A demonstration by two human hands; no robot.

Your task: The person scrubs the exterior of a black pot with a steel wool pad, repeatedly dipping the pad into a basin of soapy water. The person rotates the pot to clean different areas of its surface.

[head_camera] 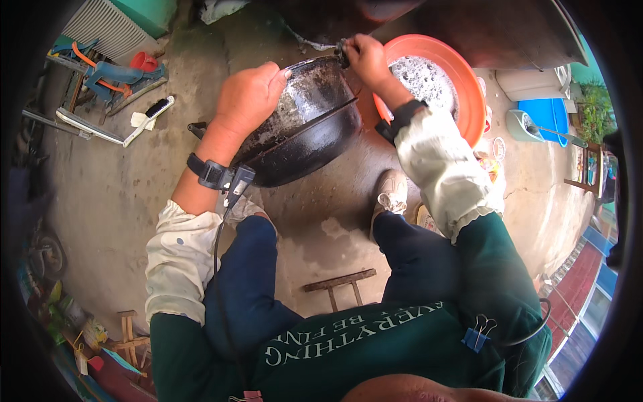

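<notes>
A large blackened metal pot [306, 120] is tilted on its side above the wet floor, between my shoes. My left hand [253, 95] grips its upper rim, with the thumb lying over the edge. At the far right end of the rim, my right hand [366, 55] pinches a small dark scrubbing pad [342, 53] against the pot. Just beyond my right wrist stands an orange plastic basin [469, 100] holding foamy, greyish water. Straps with small devices circle both wrists, and pale sleeve covers reach over my forearms. The inside of the pot is mostly hidden.
A white-handled brush [145, 120] with dark bristles lies on the concrete at the left, near a blue plastic-and-metal frame [113, 73] and a red cup [144, 61]. At the right are a blue basin [550, 118] and a pale green container [520, 125]. A wooden stool [340, 280] shows below me.
</notes>
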